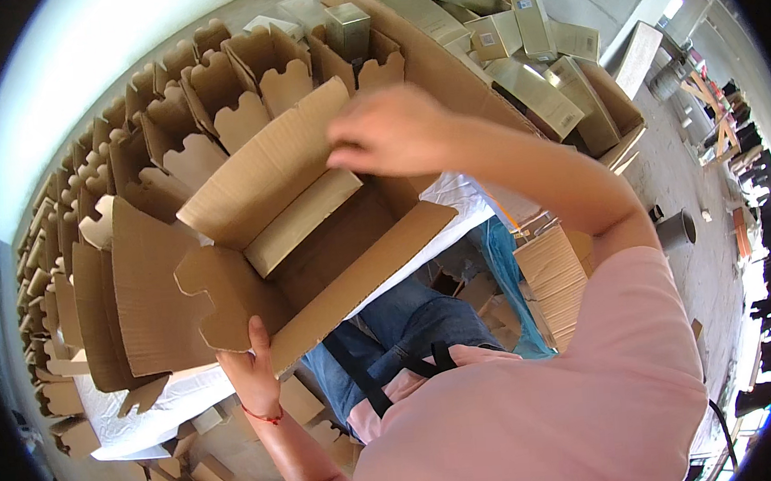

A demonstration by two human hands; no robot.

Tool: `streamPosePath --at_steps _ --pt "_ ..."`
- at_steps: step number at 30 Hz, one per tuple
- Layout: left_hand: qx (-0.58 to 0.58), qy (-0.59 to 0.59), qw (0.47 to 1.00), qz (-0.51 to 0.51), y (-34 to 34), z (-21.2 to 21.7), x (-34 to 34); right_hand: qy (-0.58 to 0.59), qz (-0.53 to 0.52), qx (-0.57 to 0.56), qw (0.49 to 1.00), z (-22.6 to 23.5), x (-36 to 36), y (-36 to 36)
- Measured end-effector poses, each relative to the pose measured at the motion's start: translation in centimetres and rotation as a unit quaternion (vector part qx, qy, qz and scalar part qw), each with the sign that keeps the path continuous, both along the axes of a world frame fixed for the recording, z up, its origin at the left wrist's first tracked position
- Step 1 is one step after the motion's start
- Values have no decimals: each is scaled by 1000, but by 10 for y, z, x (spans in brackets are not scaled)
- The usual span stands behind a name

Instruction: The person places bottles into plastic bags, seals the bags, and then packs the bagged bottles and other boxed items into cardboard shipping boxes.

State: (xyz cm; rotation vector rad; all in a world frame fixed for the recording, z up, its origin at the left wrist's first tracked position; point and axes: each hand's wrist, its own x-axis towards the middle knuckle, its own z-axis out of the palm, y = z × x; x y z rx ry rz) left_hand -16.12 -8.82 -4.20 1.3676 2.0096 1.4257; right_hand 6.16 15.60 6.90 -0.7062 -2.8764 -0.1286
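An open brown cardboard box [246,290] is tilted in front of me, its flaps folded outward. One slim gold carton [306,222] lies inside along its far wall. My left hand [254,375] grips the near left corner of the box, thumb up against the wall and the other fingers hidden beneath. Over the far right side of the box is my right hand [391,133], close to the raised far flap [264,164]. Its fingers are curled and smeared by motion, so whether they touch the flap or hold anything does not show.
Rows of open cardboard boxes [191,147] stand at the left and back of the white-covered table [130,419]. A large carton [445,66] full of gold cartons [527,96] is at the back right. Cardboard pieces [210,476] lie on the floor. A grey bucket [675,231] stands at the right.
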Motion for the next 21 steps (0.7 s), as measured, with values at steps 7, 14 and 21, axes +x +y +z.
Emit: streamPosePath --at_steps 7,14,21 --pt "9 -32 999 3 7 -3 10 149 -352 15 924 66 184 86" --pt "92 -62 993 43 1 0 15 -31 -224 184 957 11 174 135" --pt "5 -43 999 29 1 12 15 6 -286 294 912 43 175 108"
